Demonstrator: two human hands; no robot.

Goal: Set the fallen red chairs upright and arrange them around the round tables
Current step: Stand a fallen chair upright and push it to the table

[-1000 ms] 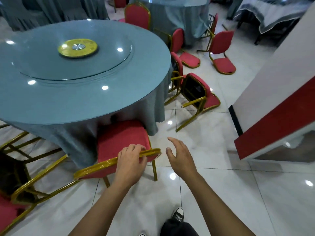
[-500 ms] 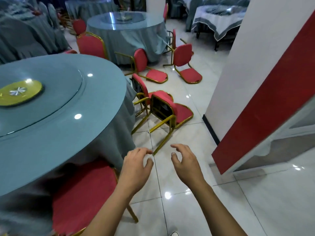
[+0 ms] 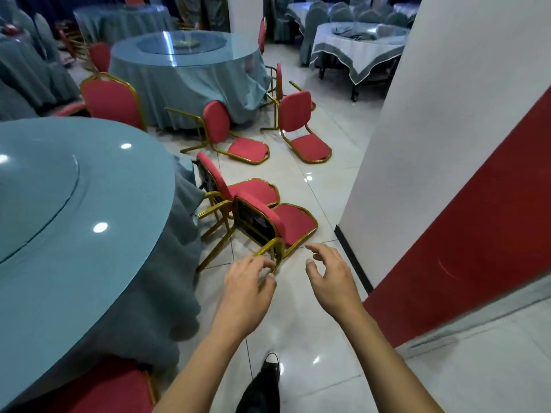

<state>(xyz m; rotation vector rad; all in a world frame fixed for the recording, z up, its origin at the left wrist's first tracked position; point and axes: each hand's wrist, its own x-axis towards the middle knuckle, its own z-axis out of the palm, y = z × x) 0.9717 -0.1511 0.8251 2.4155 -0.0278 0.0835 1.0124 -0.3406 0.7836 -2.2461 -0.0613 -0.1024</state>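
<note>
Two fallen red chairs with gold frames lie on the white floor beside the near round table [image 3: 89,204]: the nearest chair [image 3: 277,225] and a second chair [image 3: 235,186] just behind it. Two more fallen chairs, one at the left [image 3: 232,135] and one at the right [image 3: 301,129], lie by the far round table [image 3: 185,58]. My left hand [image 3: 249,286] hangs over the nearest chair's gold leg with loosely curled fingers, holding nothing. My right hand [image 3: 331,272] hovers beside it, fingers relaxed and spread, a little short of that chair.
A white and red wall [image 3: 447,174] closes the right side of the aisle. An upright red chair [image 3: 111,99] stands behind the near table, another [image 3: 113,389] is tucked under its front edge. My shoe [image 3: 269,368] is on the floor below.
My left hand has let go of the chair back tucked at the near table. I have turned and moved toward the fallen chairs, and both hands now reach out over the nearest one.
</note>
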